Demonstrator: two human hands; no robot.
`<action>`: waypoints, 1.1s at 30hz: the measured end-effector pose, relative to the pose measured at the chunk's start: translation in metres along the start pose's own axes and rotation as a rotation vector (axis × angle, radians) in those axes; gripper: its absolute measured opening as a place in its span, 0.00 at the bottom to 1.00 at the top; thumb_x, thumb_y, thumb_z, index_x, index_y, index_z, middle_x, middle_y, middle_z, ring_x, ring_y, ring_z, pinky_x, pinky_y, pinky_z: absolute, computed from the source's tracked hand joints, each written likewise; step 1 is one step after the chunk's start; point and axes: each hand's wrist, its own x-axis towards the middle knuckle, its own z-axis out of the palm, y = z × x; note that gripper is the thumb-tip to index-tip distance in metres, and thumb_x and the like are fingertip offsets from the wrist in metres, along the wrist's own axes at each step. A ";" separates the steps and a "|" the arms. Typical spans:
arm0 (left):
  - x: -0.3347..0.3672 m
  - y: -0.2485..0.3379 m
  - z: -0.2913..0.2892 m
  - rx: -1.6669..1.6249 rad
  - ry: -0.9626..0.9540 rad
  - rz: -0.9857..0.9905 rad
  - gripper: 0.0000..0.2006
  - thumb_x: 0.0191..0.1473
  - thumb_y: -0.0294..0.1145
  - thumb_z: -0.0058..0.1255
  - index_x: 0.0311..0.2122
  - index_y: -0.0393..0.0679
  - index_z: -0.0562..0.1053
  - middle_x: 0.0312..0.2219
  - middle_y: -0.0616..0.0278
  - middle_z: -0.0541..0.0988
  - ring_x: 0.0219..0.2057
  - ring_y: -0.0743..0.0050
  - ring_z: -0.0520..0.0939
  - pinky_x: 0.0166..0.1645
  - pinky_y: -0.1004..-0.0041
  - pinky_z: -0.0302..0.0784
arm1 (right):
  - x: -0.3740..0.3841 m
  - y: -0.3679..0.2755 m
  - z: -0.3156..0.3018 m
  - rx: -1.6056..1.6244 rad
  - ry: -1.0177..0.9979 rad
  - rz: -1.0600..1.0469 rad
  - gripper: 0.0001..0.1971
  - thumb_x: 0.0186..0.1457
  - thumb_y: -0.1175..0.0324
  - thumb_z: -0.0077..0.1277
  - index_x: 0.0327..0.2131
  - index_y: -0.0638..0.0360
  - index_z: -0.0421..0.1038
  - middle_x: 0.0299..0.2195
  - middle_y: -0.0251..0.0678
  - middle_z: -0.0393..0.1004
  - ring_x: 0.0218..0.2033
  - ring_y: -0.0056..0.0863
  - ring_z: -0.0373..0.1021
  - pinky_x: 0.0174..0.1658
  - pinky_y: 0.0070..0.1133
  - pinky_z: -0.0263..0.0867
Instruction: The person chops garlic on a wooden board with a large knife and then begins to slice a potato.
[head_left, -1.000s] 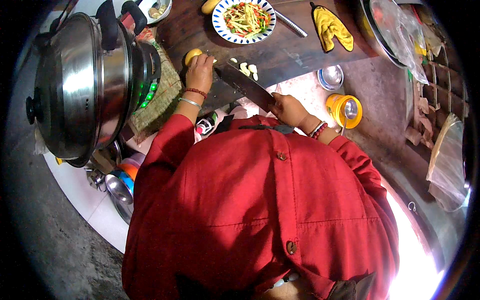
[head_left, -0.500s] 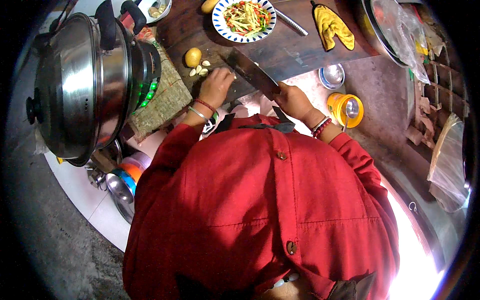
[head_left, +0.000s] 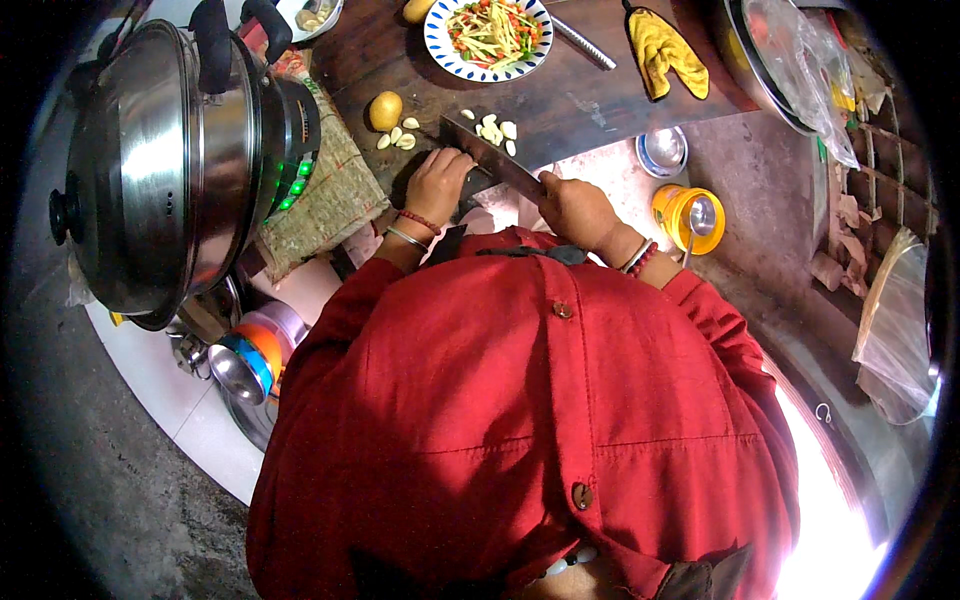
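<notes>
Gripping the black handle end of a wide, flat metal knife (head_left: pixel 495 162), your right hand (head_left: pixel 578 212) is closed tight, and the blade points up and left over the near edge of the dark brown wooden table (head_left: pixel 590 100). Your left hand (head_left: pixel 438 187) is just beside the blade, apart from your right hand, with its fingers bent down. You can't see under those fingers, so I cannot tell if they hold anything.

Past the blade is a small pile of white, peeled garlic cloves (head_left: pixel 490 133). On the left side are a few more pale cloves (head_left: pixel 405 142), near a round yellow potato (head_left: pixel 385 111). Farther back is a white plate with blue spots on its rim (head_left: pixel 437 55), full of thin yellow strips with red and green bits (head_left: pixel 490 38). To its right lies a crumpled yellow cloth (head_left: pixel 668 60). A big shiny steel pot (head_left: pixel 222 150) stands far to your left.
</notes>
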 end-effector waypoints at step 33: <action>-0.007 -0.002 0.009 -0.037 0.065 -0.055 0.08 0.52 0.23 0.51 0.39 0.39 0.76 0.37 0.54 0.77 0.39 0.51 0.78 0.45 0.61 0.75 | 0.011 0.009 0.016 0.049 0.016 -0.018 0.11 0.57 0.64 0.49 0.40 0.60 0.69 0.25 0.51 0.76 0.29 0.53 0.73 0.32 0.40 0.68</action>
